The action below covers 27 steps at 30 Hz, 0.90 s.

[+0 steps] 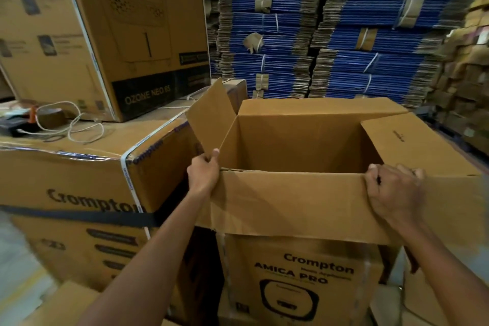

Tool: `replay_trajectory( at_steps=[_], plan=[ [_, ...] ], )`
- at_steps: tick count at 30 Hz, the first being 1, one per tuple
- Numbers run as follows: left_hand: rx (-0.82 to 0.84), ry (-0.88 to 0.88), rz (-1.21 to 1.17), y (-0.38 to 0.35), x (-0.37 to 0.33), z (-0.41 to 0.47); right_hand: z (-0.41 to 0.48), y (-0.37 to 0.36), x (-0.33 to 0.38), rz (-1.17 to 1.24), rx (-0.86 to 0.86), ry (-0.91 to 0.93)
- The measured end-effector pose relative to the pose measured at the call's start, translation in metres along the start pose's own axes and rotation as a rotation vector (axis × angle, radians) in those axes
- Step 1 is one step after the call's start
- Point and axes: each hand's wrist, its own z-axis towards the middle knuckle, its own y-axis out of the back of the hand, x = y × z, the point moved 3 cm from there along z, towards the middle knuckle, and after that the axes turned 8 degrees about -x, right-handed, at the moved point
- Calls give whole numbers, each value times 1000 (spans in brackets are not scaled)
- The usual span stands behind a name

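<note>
An open brown cardboard box (293, 137) stands in front of me with all its flaps up or folded out, and its inside looks empty. My left hand (203, 172) grips the box's near left corner, thumb on the left flap (209, 116). My right hand (394, 190) grips the near right corner, where the front flap (291, 201) folds down toward me. The box sits on a printed Crompton Amica Pro carton (299, 280).
To the left a large strapped Crompton carton (79, 193) carries an Ozone Neo box (111, 34), a tape roll (50, 116) and a white cord (76, 127). Bundled stacks of flat blue cartons (330, 34) fill the back. Small boxes (465, 82) pile up at the right.
</note>
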Motion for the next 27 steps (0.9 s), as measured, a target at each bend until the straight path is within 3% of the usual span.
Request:
replay_trajectory(
  at_steps=[4, 11, 14, 19, 23, 27],
  plan=[
    [-75, 8, 132, -14, 5, 7, 7, 5, 0, -20, 112, -26],
    [-142, -51, 193, -19, 10, 11, 54, 5, 4, -118, 773, -243],
    [-149, -76, 186, -18, 10, 10, 62, 5, 11, -182, 951, -286],
    [-162, -114, 219, -15, 9, 7, 73, 9, 22, -295, 974, -191],
    [-159, -143, 205, -15, 9, 7, 80, 23, 28, -493, 777, 44],
    [-168, -142, 207, -17, 9, 5, 90, 39, -2, -632, 730, 57]
  ],
)
